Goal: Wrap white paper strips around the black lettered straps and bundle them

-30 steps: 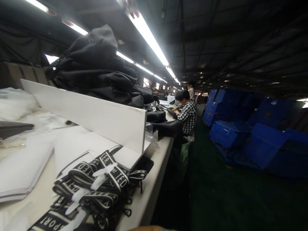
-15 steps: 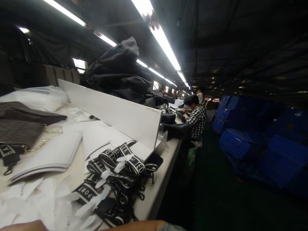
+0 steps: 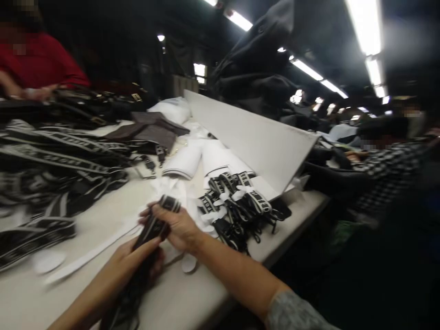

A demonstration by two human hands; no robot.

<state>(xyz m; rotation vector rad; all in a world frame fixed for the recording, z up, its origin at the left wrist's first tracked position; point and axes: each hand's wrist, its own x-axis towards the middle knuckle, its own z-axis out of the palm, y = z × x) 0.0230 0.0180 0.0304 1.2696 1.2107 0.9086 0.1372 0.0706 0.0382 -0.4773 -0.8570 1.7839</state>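
In the head view, a dark strap (image 3: pixel 147 233) with pale edge stripes, folded into a thick, flat bundle, was held at the lower centre of the frame. Lettered straps (image 3: pixel 237 206) with white bands lay heaped right of centre, near a smooth, rigid white board (image 3: pixel 254 137). The strap's lower end was blurred, and its lettering I could not read. Loose straps (image 3: pixel 62 158) at the left were also blurred; a person in red (image 3: pixel 51 59) was cut off at the upper left. The right hand (image 3: pixel 178 227) pinched the folded top between thumb and fingers, its forearm slanting from the lower right. The left hand (image 3: pixel 137 259) gripped lower, thumb along the strap, its fingers partly hidden behind.
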